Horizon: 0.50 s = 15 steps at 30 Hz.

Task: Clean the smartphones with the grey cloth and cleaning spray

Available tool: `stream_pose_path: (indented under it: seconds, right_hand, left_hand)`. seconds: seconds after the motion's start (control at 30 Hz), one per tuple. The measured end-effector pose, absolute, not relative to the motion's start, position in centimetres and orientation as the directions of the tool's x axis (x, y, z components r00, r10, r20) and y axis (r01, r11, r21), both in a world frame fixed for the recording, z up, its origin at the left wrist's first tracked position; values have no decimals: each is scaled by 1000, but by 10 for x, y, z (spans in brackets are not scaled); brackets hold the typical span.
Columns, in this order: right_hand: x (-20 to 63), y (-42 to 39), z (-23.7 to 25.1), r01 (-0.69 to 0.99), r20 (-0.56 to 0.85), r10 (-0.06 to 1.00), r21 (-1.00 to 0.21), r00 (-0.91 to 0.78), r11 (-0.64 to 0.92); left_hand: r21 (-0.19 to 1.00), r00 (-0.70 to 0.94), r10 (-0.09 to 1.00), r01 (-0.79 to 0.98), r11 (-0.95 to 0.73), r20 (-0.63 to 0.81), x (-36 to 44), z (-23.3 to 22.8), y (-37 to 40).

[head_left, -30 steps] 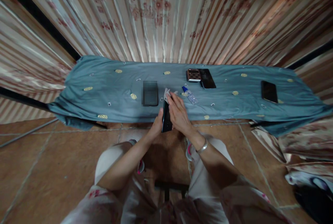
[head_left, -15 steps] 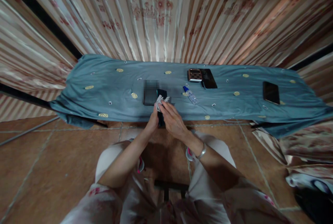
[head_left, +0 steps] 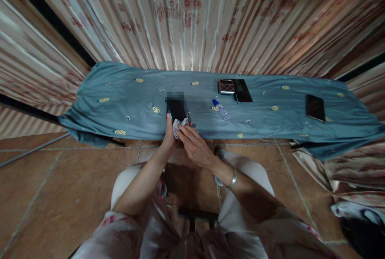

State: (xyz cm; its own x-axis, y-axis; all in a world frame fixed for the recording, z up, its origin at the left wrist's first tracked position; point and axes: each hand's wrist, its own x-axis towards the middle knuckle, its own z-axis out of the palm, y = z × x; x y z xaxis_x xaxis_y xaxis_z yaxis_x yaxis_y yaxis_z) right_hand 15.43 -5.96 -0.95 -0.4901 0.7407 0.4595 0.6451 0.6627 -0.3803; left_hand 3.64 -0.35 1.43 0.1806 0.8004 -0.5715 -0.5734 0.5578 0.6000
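Head camera looks down on a seated person whose two hands meet at the near edge of a low worktop (head_left: 99,118) draped in a teal cloth. The left hand (head_left: 169,136) is closed around the lower end of a dark phone (head_left: 177,110), which stands tilted up over the worktop's front edge with its screen turned towards the person; part of the phone is blurred out, so its upper end cannot be read. The right hand (head_left: 192,146) has its fingers pinched shut on a small white wiping cloth (head_left: 179,123), pressed against the phone's lower part just beside the left thumb. From where I stand, the step in hand looks like wiping the glass, and doing it well would seem to call for a firm hold by the edges with the left hand, so no fresh prints land on the screen, and for flat, even strokes with the cloth instead of a bunched dab. Keeping the phone above the worktop rather than out over the tiled floor (head_left: 60,179) would soften any slip. A small spray bottle (head_left: 221,110) lies on its side just right of the hands, within easy reach. Further right lie a chequered case (head_left: 225,86) touching another dark phone (head_left: 242,90), and a third phone (head_left: 315,107) well apart near the far right end.
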Motion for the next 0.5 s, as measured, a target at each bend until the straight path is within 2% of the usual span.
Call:
stream_pose_path:
  seconds: [0.27, 0.5]
  right_hand:
    - [156, -59, -9, 660, 426, 742, -353, -517, 663]
    - [160, -56, -9, 686, 430, 762, -355, -484, 636]
  left_hand:
    - [598, 191, 842, -626, 500, -504, 27, 10, 6]
    - [627, 76, 880, -673, 392, -468, 27, 7, 13]
